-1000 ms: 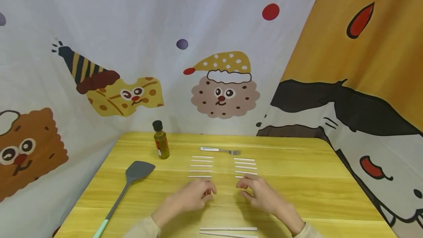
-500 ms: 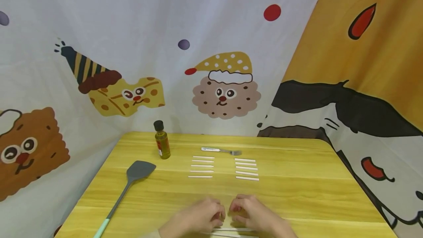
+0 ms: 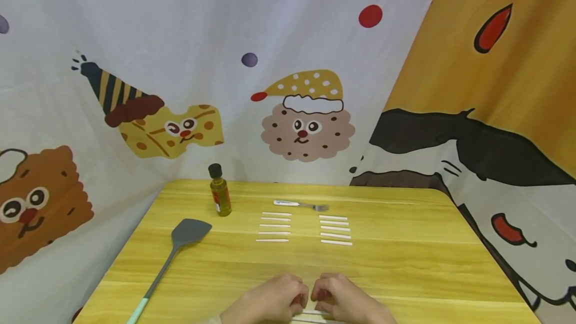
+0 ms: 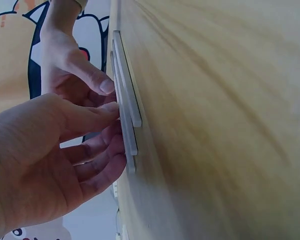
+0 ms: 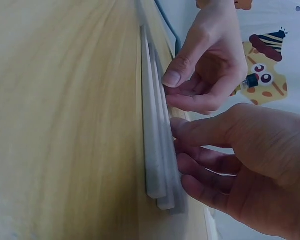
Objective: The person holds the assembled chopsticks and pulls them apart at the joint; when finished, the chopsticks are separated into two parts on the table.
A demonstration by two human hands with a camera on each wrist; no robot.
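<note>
Several long white chopsticks (image 3: 310, 312) lie side by side near the table's front edge, running left to right. My left hand (image 3: 276, 298) is at their middle, its thumb and curled fingertips pinching the farthest chopstick (image 4: 131, 162). Close beside it, my right hand (image 3: 344, 300) pinches the same chopstick, thumb on one side and fingers bent in on the other. A small gap separates the two hands. Both wrist views show the chopsticks (image 5: 155, 165) low against the wood, the nearer ones untouched by the fingers.
Short white sticks lie in two columns, a left one (image 3: 274, 226) and a right one (image 3: 335, 229). Behind them is a white-handled fork (image 3: 299, 206). A dark-capped oil bottle (image 3: 220, 196) stands back left, with a grey spatula (image 3: 184, 236) nearer. A patterned curtain (image 3: 292, 39) hangs behind the table.
Both hands have come back from beside the short sticks toward the table's front edge and closed in on the long chopsticks. Over the last half second they have barely shifted.
</note>
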